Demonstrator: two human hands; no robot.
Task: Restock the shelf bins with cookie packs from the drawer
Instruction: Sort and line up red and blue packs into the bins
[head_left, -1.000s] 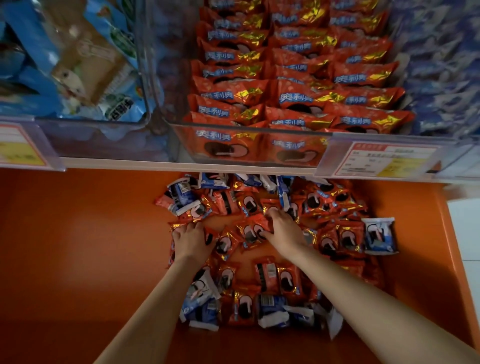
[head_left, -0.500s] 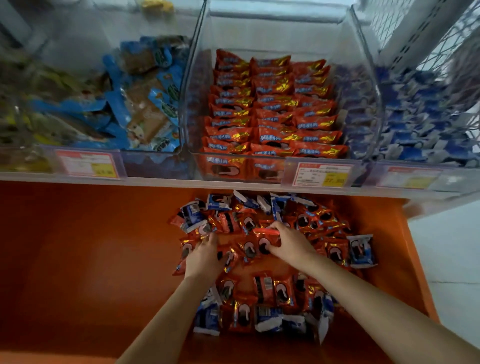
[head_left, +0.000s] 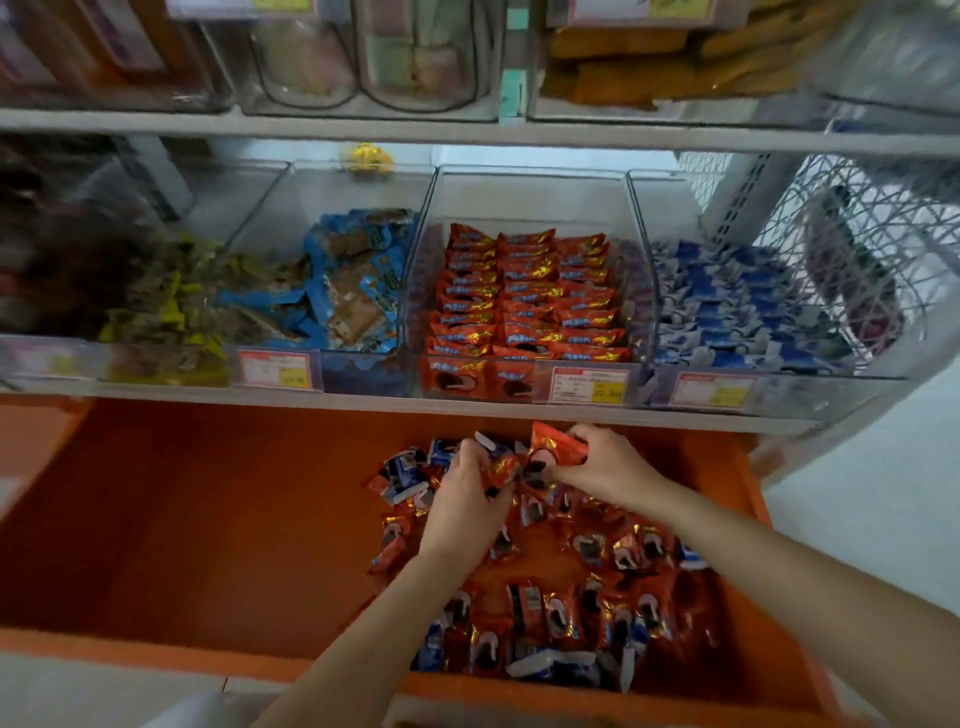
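I see both hands over the orange drawer (head_left: 208, 519). Left hand (head_left: 467, 501) grips several cookie packs (head_left: 496, 470). Right hand (head_left: 610, 462) pinches one red pack (head_left: 556, 448), just below the shelf bin (head_left: 530, 208).

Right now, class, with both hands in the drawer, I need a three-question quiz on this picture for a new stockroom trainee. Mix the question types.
1. True or false: the right hand holds a red cookie pack above the orange drawer.
2. Choose one: the bin of red packs stands (A) directly left of the bin of blue packs, (B) on the top shelf, (C) inside the drawer.
3. Fill the gap: the left hand grips loose packs whose wrappers are ____.

Key: 1 true; 2 A; 3 red.
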